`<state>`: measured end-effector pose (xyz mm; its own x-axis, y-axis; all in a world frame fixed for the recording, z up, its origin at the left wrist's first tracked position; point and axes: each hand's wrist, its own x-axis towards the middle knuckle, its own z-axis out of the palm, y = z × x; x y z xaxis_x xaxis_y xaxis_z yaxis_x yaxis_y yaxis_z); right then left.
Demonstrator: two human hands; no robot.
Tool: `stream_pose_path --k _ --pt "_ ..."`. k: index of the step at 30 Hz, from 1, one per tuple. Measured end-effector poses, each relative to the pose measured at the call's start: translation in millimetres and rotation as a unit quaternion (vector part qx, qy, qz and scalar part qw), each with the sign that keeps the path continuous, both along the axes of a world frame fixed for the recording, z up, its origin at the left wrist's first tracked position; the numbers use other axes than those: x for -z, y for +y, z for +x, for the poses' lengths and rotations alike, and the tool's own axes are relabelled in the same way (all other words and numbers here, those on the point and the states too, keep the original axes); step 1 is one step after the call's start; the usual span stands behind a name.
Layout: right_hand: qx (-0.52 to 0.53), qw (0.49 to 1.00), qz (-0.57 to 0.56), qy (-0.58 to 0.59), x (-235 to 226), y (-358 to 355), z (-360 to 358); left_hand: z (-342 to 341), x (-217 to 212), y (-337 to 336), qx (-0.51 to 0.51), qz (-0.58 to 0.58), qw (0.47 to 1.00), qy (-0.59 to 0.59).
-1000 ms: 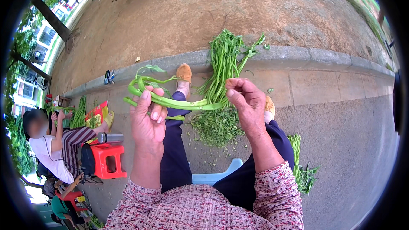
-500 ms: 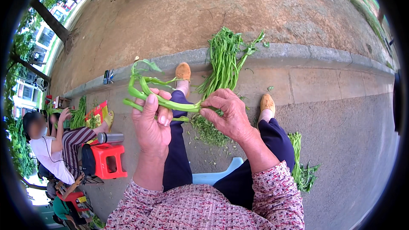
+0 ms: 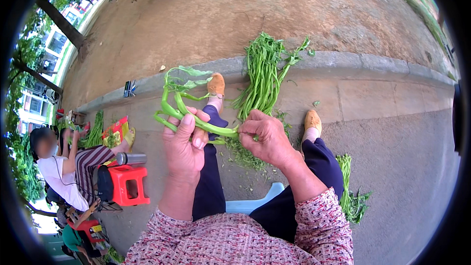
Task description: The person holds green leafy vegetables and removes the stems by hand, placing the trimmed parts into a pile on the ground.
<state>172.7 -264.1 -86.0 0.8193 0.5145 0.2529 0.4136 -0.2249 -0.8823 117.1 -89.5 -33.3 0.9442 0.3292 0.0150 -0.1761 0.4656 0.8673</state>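
My left hand (image 3: 185, 142) is closed around a few thick, leafy green vegetable stalks (image 3: 216, 128), with their leafy tops (image 3: 189, 81) curling up past the fingers. At the right end of the thickest stalk, my right hand (image 3: 267, 140) pinches its cut tip between thumb and fingers. Beyond the hands, a large heap of the same greens (image 3: 265, 76) leans against the curb between my feet. Small green trimmings (image 3: 248, 158) lie scattered below it, partly covered by my right hand.
A light blue stool (image 3: 257, 201) is under me. Another bundle of greens (image 3: 345, 181) lies by my right leg. To the left, a seated person (image 3: 59, 172) handles greens near a red stool (image 3: 130, 185) and a metal flask (image 3: 131, 159). A concrete curb (image 3: 343, 61) runs across ahead.
Both hands and the stalks have shifted slightly right and down in the picture, as has most of the surroundings. My right fingers remain at the stalk's end, now curled more tightly.
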Motion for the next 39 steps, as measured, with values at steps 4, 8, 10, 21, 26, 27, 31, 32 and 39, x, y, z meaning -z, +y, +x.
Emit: stream_pose_path --k 4,8,10,21,26,27,31,32,39 --pt "0.012 0.999 -0.033 -0.032 1.1 4.2 -3.2 -2.0 1.5 -4.4 0.0 0.053 0.999 -0.003" --pt "0.043 0.998 -0.029 -0.039 4.3 6.8 -5.0 -4.1 1.1 -5.6 -0.006 0.067 0.998 -0.011" --pt "0.077 0.996 -0.033 -0.037 9.5 7.4 -5.0 -4.7 -2.4 -2.0 -0.01 0.055 0.998 -0.02" --pt "0.132 0.955 -0.256 0.072 21.3 -23.1 17.3 -8.2 -14.2 70.3 -0.031 -0.225 0.974 -0.018" --pt "0.001 0.958 -0.283 0.047 27.7 -6.5 3.8 -10.5 -18.0 86.2 -0.016 -0.336 0.942 -0.005" --pt "-0.014 0.968 -0.251 0.02 30.5 -4.8 1.8 -10.6 -18.5 88.0 -0.016 -0.346 0.938 -0.003" --pt "-0.086 0.984 -0.142 0.062 17.3 -0.5 1.7 -10.4 -17.7 89.8 -0.017 -0.386 0.922 0.008" --pt "-0.103 0.985 -0.119 0.071 15.3 0.7 0.8 -9.7 -16.8 88.8 -0.017 -0.395 0.918 0.01" --pt "-0.177 0.981 -0.005 0.076 19.9 20.9 -12.4 -2.1 -7.5 75.7 0.007 -0.39 0.92 0.023"
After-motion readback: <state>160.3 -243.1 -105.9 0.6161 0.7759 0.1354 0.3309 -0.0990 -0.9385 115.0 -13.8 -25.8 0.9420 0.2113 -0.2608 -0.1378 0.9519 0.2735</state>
